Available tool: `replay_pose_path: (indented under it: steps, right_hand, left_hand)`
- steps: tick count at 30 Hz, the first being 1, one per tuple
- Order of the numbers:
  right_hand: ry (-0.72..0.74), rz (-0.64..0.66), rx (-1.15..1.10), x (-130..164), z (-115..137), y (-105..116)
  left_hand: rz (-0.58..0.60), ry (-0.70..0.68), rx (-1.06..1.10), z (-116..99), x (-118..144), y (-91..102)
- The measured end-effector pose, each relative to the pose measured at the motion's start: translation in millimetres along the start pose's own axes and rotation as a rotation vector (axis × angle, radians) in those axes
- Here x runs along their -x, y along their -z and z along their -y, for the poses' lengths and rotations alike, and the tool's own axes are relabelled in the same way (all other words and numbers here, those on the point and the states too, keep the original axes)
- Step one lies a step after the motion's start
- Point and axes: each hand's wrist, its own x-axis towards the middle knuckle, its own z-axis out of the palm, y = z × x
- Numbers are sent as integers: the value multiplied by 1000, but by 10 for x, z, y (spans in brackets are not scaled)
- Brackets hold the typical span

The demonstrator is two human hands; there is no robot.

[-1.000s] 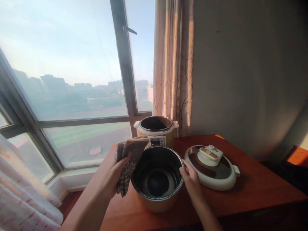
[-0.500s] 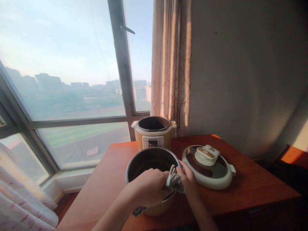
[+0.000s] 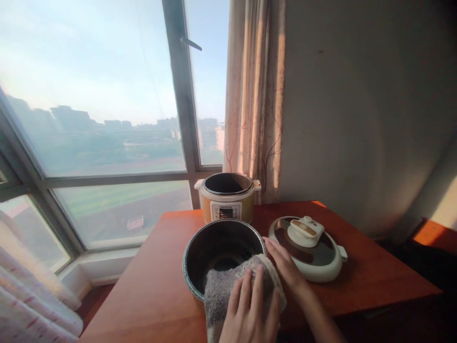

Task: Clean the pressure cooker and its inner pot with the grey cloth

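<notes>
A dark metal inner pot stands on the red-brown table right in front of me. A grey towel is draped over its near rim. My left hand lies on the towel with fingers spread and presses it against the rim. At the pot's right side, my right hand rests with fingers stretched along the wall, touching the towel's edge. The bottom of the pot shows dark and bare.
Behind the pot stands the yellow cooker body, open on top. Its white and brown lid lies flat to the right. A curtain and a wall are at the back, and a big window is to the left.
My left hand brought the towel from the pot's left across to its near rim, where it now lies spread out. My right hand stayed at the pot's right side.
</notes>
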Motion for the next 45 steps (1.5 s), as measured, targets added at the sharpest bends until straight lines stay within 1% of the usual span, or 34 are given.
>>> replay_pose_path:
  steps: [2, 3, 5, 6, 7, 9, 12, 14, 16, 18, 20, 23, 26, 29, 32, 34, 40, 43, 45]
  right_hand:
    - [53, -39, 185, -9, 113, 88]
    - [79, -76, 272, -4, 179, 119]
    - [141, -140, 399, 32, 338, 139]
    - [183, -153, 435, 63, 429, 125]
    - [229, -143, 461, 101, 524, 91]
    - [330, -64, 515, 194, 713, -31]
    - [475, 150, 661, 346, 916, -321]
    - [524, 306, 789, 441, 958, -538]
    - [504, 425, 938, 524, 933, -729]
    - [434, 494, 1074, 592, 887, -861]
    - [359, 523, 1161, 646, 863, -925]
    - [293, 557, 1212, 698, 887, -928]
    - [279, 616, 1226, 708, 922, -878]
    - [310, 683, 1220, 670, 925, -809]
    - [381, 760, 1223, 604, 907, -744]
    - [427, 785, 1242, 568, 891, -715]
    - [489, 762, 1278, 521, 802, -645]
    - [492, 750, 1268, 499, 748, -554]
    - [486, 754, 1267, 479, 726, -466]
  left_hand:
    - [-9, -77, 100, 176, -40, 178]
    - [-17, -79, 145, 269, -54, 277]
    - [-30, -16, 202, 462, -40, 455]
    - [-24, 54, 219, 561, -6, 518]
    - [-36, 158, 238, 663, 45, 555]
    - [-91, 394, 301, 870, 184, 544]
    - [-167, 747, 405, 1151, 406, 345]
    - [-207, 907, 508, 1274, 501, 171]
    - [-238, 997, 694, 1316, 532, 35]
    - [-270, 1048, 888, 1273, 511, -28]
    - [-314, 1096, 1019, 1168, 469, -28]
    - [-404, 1169, 1108, 992, 425, 3]
    - [-469, 1173, 1114, 924, 444, -24]
    - [-476, 1138, 1067, 1008, 515, -105]
    - [-431, 1090, 1046, 1151, 573, -173]
    - [-397, 1041, 1054, 1229, 578, -189]
    - [-286, 908, 1123, 1363, 513, -162]
    - [-234, 874, 1221, 1435, 474, -169]
    - [-179, 847, 1323, 1509, 414, -179]
